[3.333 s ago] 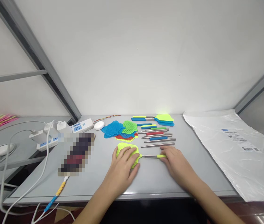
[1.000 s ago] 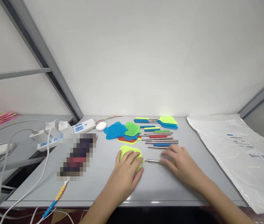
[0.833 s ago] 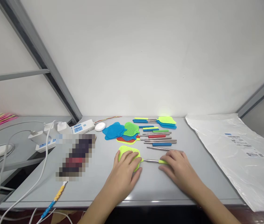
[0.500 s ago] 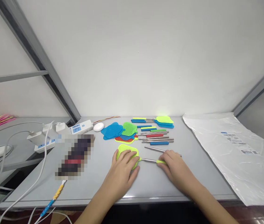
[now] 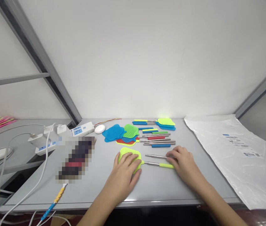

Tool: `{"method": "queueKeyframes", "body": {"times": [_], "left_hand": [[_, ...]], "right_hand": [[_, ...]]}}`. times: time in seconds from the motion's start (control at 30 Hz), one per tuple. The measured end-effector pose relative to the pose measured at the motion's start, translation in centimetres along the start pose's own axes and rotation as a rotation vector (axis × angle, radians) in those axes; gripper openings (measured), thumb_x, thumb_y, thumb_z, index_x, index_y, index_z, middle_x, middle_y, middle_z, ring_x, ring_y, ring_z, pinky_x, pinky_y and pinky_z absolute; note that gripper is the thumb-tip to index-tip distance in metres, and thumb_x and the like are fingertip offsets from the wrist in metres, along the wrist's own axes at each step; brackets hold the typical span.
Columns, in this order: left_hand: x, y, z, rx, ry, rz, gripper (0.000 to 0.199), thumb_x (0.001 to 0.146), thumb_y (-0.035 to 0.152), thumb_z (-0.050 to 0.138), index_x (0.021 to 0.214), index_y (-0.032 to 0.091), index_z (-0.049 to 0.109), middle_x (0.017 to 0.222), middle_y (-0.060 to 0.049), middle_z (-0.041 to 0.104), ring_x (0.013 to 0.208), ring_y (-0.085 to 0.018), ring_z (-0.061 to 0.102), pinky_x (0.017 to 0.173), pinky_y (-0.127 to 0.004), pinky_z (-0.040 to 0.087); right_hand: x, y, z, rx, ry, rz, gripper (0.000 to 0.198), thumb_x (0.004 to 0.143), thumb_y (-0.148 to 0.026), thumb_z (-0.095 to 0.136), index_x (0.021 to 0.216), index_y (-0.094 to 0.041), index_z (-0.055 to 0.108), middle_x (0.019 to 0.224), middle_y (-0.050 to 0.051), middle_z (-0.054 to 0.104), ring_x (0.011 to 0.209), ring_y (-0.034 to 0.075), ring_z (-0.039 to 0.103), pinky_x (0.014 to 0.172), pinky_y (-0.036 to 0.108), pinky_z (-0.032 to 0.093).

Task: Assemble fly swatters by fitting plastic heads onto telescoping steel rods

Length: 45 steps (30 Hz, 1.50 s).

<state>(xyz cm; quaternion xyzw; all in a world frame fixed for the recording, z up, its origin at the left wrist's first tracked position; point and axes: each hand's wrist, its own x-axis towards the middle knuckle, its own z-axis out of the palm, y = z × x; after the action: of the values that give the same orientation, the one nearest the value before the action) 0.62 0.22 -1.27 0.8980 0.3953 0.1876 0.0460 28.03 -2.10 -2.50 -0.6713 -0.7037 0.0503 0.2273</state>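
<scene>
My left hand (image 5: pixel 125 174) lies with its fingers spread over the perforated head of a yellow-green fly swatter (image 5: pixel 125 151). From that head a short metal rod runs right into a yellow-green grip (image 5: pixel 166 165), flat on the table. Just behind the grip, my right hand (image 5: pixel 184 163) has its thumb and fingers closed on the right part of a loose metal rod (image 5: pixel 155 156); its far end is hidden under the hand. Farther back lie loose swatter heads in blue (image 5: pixel 112 132) and green (image 5: pixel 131 130), beside several metal rods (image 5: pixel 155 141) and coloured grips (image 5: pixel 161 145).
Assembled swatters (image 5: pixel 166 122) lie stacked against the back wall. A white plastic mailer bag (image 5: pixel 217 141) covers the table's right side. Left are a blurred-out phone (image 5: pixel 77 160) with its cable, a power strip (image 5: pixel 84 128), a white round object (image 5: pixel 100 129) and plugged-in chargers.
My right hand has come off the yellow-green grip and shifted slightly right and back, onto the loose metal rod. The left hand has stayed on the swatter head.
</scene>
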Motion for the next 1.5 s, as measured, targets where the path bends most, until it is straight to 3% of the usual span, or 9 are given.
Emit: {"method": "queueKeyframes", "body": {"times": [0.2,0.33,0.6,0.9,1.23,1.37,1.5], "left_hand": [[0.0,-0.1,0.0,-0.005,-0.023,-0.005,0.029,0.095,0.028,0.042,0.119,0.028,0.058,0.128,-0.005,0.057,0.124,-0.026,0.044,0.109,-0.058,0.025],[0.0,-0.2,0.0,-0.014,-0.055,-0.019,0.029,0.095,0.029,0.041,0.120,0.029,0.056,0.130,-0.003,0.055,0.125,-0.025,0.043,0.110,-0.059,0.023],[0.2,0.0,-0.1,-0.040,-0.050,-0.024,0.028,0.094,0.028,0.042,0.119,0.030,0.056,0.130,-0.002,0.056,0.124,-0.025,0.044,0.110,-0.058,0.023],[0.1,0.0,-0.2,-0.048,-0.065,-0.031,0.029,0.095,0.028,0.042,0.121,0.029,0.056,0.131,-0.003,0.055,0.125,-0.025,0.043,0.111,-0.059,0.021],[0.1,-0.1,0.0,-0.046,-0.074,-0.036,0.029,0.095,0.029,0.041,0.121,0.030,0.055,0.132,-0.002,0.054,0.125,-0.025,0.042,0.111,-0.059,0.020],[0.1,-0.1,0.0,-0.043,-0.078,-0.040,0.029,0.095,0.030,0.041,0.121,0.030,0.055,0.133,-0.002,0.054,0.126,-0.025,0.042,0.111,-0.059,0.020],[0.0,-0.1,0.0,-0.041,-0.086,-0.044,0.030,0.095,0.030,0.040,0.122,0.031,0.054,0.133,-0.002,0.053,0.126,-0.025,0.042,0.111,-0.059,0.021]], "right_hand": [[2.5,0.4,-1.5,-0.026,-0.074,-0.099,0.013,0.088,-0.024,0.055,0.083,-0.027,0.066,0.093,0.003,0.057,0.092,0.022,0.052,0.078,0.037,0.036],[5.6,0.4,-2.1,-0.052,-0.011,-0.045,0.014,0.090,-0.028,0.053,0.088,-0.028,0.067,0.095,0.004,0.057,0.092,0.022,0.051,0.077,0.036,0.035],[9.9,0.4,-0.6,-0.040,-0.074,0.006,0.016,0.088,-0.027,0.053,0.083,-0.026,0.069,0.086,0.003,0.059,0.087,0.021,0.055,0.077,0.035,0.031],[9.5,1.0,0.4,0.010,-0.051,-0.013,0.016,0.090,-0.032,0.050,0.090,-0.026,0.066,0.089,0.001,0.062,0.086,0.020,0.056,0.082,0.038,0.030],[8.6,0.5,-0.6,0.053,0.013,-0.030,0.020,0.092,-0.032,0.046,0.090,-0.026,0.065,0.088,0.001,0.063,0.083,0.019,0.057,0.081,0.037,0.032],[7.1,-0.1,-1.5,0.089,0.021,-0.051,0.024,0.095,-0.035,0.042,0.091,-0.027,0.064,0.093,0.002,0.064,0.083,0.018,0.057,0.081,0.037,0.035],[4.1,0.2,-1.9,0.125,-0.075,-0.170,0.019,0.093,-0.040,0.048,0.094,-0.029,0.063,0.098,0.002,0.063,0.092,0.019,0.056,0.084,0.037,0.036]]}}
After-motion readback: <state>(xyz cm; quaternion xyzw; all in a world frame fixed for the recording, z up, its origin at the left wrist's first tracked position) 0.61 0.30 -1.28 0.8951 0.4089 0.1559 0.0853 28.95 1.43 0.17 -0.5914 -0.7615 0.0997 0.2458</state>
